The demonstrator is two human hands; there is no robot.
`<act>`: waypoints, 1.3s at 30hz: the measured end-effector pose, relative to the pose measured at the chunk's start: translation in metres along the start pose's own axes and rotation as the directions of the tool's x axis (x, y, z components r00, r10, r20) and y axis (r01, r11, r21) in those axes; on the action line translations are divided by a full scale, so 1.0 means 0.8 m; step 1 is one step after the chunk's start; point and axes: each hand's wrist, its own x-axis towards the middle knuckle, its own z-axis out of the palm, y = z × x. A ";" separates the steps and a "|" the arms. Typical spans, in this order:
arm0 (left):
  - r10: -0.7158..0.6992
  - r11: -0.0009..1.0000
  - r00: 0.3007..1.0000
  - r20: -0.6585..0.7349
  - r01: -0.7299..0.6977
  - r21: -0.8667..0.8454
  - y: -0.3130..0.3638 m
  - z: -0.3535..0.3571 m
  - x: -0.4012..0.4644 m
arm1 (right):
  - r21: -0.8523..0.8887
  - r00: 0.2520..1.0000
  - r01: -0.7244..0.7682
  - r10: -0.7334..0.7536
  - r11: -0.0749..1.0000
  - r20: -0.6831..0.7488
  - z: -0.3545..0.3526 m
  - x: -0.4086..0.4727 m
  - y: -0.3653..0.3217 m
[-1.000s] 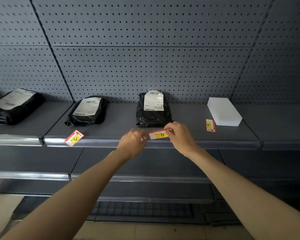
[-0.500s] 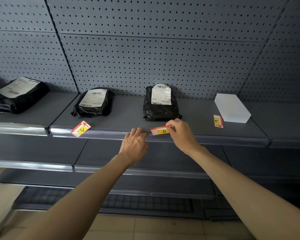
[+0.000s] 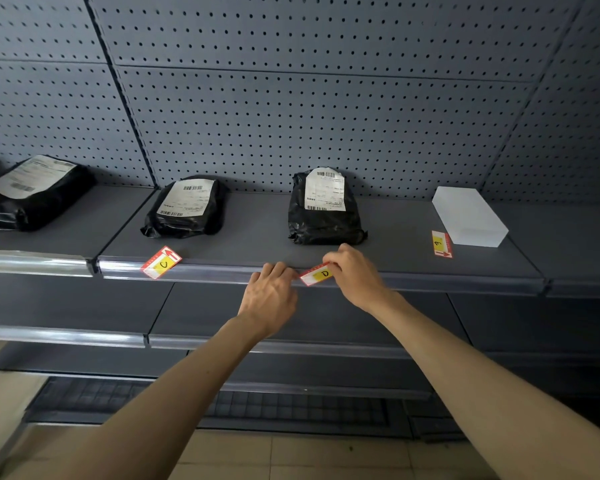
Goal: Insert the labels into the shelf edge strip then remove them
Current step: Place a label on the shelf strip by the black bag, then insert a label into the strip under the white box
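Note:
My right hand [image 3: 355, 277] pinches the right end of a red, white and yellow label marked D [image 3: 315, 275], held tilted against the clear shelf edge strip [image 3: 219, 273]. My left hand [image 3: 271, 294] rests its fingertips on the strip just left of that label, holding nothing. A second label marked C [image 3: 161, 263] lies askew over the strip at the left. A third label [image 3: 441, 244] lies flat on the grey shelf [image 3: 257, 237] at the right.
Three black parcels with white shipping labels sit on the shelf: one far left [image 3: 28, 192], one left of centre [image 3: 186, 207], one behind my hands [image 3: 324, 209]. A white box [image 3: 468, 216] stands at the right. Perforated back panels rise behind; lower shelves and tiled floor lie below.
The left hand has opened from a loose fist and spread its fingers onto the strip. The right hand has lowered the D label to the strip edge. The view has shifted slightly.

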 end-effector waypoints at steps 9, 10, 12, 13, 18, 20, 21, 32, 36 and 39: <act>0.002 0.999 1.000 -0.018 -0.003 -0.054 0.019 -0.034 0.020 | 0.044 0.996 -0.053 0.056 0.998 -0.065 -0.038 -0.014 0.002; 0.007 0.998 0.999 -0.036 -0.009 -0.059 0.025 -0.041 0.023 | 0.038 0.995 -0.063 0.066 0.997 -0.073 -0.048 -0.019 0.007; 0.016 0.997 0.997 -0.072 -0.021 -0.068 0.041 -0.054 0.031 | 0.023 0.992 -0.090 0.092 0.996 -0.089 -0.069 -0.032 0.020; 0.018 0.997 0.996 -0.089 -0.025 -0.078 0.052 -0.059 0.037 | 0.010 0.989 -0.105 0.105 0.994 -0.100 -0.080 -0.040 0.028; 0.024 0.991 0.996 -0.086 -0.035 -0.125 0.124 -0.066 0.076 | -0.016 0.949 -0.273 0.266 0.962 -0.169 -0.128 -0.077 0.088; 0.021 0.991 0.999 -0.040 -0.026 -0.131 0.156 -0.058 0.098 | -0.011 0.918 -0.363 0.356 0.932 -0.175 -0.146 -0.086 0.116; 0.019 0.990 1.000 -0.009 -0.020 -0.141 0.172 -0.053 0.111 | -0.010 0.905 -0.395 0.388 0.919 -0.172 -0.153 -0.090 0.131; -0.021 0.951 0.950 0.312 0.115 -0.286 0.302 0.044 0.270 | -0.016 0.854 -0.505 0.497 0.863 -0.156 -0.162 -0.080 0.256; -0.047 0.957 0.936 0.347 0.143 -0.254 0.315 0.079 0.302 | -0.058 0.872 -0.476 0.462 0.878 -0.162 -0.138 -0.059 0.267; -0.070 0.968 0.930 0.360 0.151 -0.202 0.317 0.096 0.317 | -0.059 0.871 -0.473 0.457 0.879 -0.181 -0.125 -0.045 0.268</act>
